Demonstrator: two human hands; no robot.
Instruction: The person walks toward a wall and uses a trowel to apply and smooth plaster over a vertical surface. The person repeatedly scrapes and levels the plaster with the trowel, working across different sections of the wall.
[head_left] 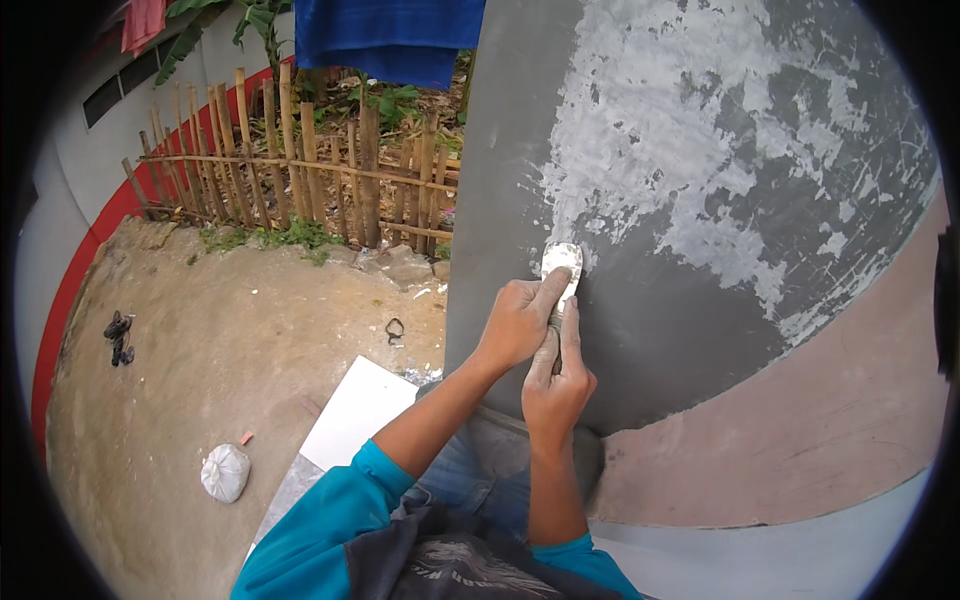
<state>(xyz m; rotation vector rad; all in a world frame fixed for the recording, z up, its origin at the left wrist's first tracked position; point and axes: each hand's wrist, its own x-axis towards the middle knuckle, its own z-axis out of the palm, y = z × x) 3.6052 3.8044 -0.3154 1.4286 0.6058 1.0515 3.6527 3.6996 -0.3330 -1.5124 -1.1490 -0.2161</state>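
Note:
Both of my hands are on a small white, putty-smeared scraper [562,262] held against a dark grey surface [660,330] with rough white patches [670,120]. My left hand [518,318] has its fingers curled at the tool, with the thumb pressed on the blade. Just below it, my right hand [558,392] grips the narrow handle with fingers stretched along it. The blade's edge meets the lower tip of the white patch. The palms and part of the handle are hidden.
A pale pink curved band [800,430] borders the grey surface. At left below are concrete ground [170,380], a white board [350,410], a white bag [225,472] and a dark object [118,338]. A bamboo fence [270,170], red-striped wall [90,240] and blue cloth [385,40] stand beyond.

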